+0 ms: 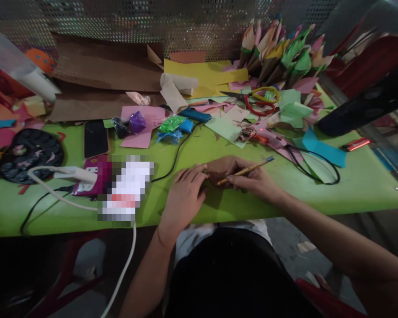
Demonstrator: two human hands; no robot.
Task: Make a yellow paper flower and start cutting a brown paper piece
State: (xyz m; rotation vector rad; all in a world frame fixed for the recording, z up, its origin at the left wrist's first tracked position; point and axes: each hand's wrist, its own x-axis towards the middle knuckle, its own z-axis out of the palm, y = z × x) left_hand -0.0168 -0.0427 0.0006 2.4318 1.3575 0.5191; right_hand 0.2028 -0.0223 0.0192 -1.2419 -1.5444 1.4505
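Note:
A small piece of brown paper (220,168) with a curved outline lies at the table's near edge, in front of my body. My left hand (187,190) is at its left edge, fingers bent over it and the thumb just below. My right hand (255,181) grips a pencil (247,171) between thumb and fingers. Its tip points left and down at the paper, and its far end slants up to the right. I cannot tell whether the tip touches the paper. Some right fingers rest against the paper's right side.
Scissors (260,99), a pink glue gun (268,137) and coloured paper scraps lie beyond my hands. Paper-wrapped flowers (285,53) stand at the back right. On the left are a dark phone (96,139), a purple power strip (94,176), a blurred-out screen (128,190) and a black round tray (29,154).

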